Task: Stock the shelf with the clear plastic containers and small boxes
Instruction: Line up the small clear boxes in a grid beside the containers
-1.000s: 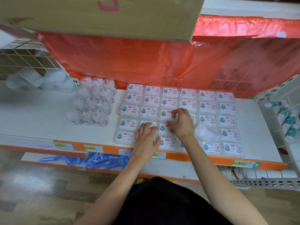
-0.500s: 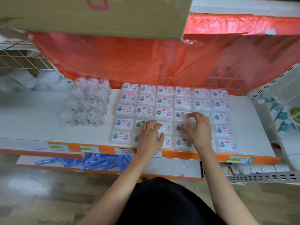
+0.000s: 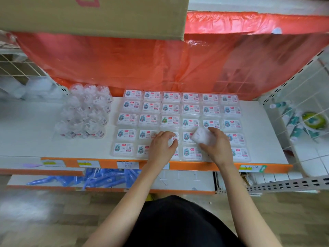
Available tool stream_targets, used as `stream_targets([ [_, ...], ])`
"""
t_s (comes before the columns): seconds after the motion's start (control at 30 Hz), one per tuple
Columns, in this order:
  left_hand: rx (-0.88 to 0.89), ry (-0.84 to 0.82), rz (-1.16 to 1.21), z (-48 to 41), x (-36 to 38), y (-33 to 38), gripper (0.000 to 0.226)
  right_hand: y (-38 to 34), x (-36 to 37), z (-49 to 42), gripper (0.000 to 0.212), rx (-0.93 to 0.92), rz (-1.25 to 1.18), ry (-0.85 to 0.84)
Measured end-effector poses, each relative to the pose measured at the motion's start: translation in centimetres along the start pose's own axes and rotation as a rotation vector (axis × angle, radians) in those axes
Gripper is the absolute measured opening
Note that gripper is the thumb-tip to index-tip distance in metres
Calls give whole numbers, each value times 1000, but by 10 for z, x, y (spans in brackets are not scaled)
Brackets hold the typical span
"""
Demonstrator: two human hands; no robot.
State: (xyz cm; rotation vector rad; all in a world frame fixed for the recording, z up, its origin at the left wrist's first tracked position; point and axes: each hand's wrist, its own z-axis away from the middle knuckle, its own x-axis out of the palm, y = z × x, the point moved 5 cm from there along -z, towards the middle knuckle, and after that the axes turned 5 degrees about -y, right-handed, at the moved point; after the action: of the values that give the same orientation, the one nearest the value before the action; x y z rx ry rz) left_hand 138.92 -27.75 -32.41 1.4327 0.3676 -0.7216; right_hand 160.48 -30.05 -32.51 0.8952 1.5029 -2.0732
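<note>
Several small clear boxes (image 3: pixel 190 110) with printed labels lie in neat rows on the white shelf (image 3: pixel 32 138). To their left stands a cluster of round clear plastic containers (image 3: pixel 85 113). My left hand (image 3: pixel 162 146) lies over the boxes in the front two rows, fingers loosely bent on one of them. My right hand (image 3: pixel 216 147) grips one clear box (image 3: pixel 202 136) tilted up off the rows, its white underside toward me.
A cardboard box (image 3: pixel 92 15) hangs over the shelf at top left, with red plastic sheeting (image 3: pixel 160 65) behind the rows. Wire dividers (image 3: pixel 293 113) with tubes stand at right. Blue packets (image 3: pixel 99 178) lie on the lower shelf.
My right hand has lifted one box off the rows and tilted it up. My left hand has stayed on the front boxes. The camera has shifted slightly.
</note>
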Motion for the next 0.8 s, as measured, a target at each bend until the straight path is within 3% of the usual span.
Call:
stream_targets([
  [0.17,-299,-101,540,4,1,-5,19,-34,14,4,79,-191,-48,-138],
  [0.27,-382,-125,711,8,0,-5,22,-55,25,9,77,-284,-11,-184],
  [0.4,-398,-107,790,12,-6,-8,9,-68,34,14,72,-350,-45,-246],
  [0.47,-397,-101,811,14,-10,-11,8,-69,36,15,70,-343,-132,-248],
  [0.6,-405,-71,858,17,-16,-12,7,-60,31,10,53,-195,-381,-92],
  [0.7,-380,-59,856,16,-20,-9,3,-52,35,3,42,-21,-520,-163],
  [0.8,-374,-45,866,15,-23,-6,7,-48,38,1,37,-13,-549,-192],
])
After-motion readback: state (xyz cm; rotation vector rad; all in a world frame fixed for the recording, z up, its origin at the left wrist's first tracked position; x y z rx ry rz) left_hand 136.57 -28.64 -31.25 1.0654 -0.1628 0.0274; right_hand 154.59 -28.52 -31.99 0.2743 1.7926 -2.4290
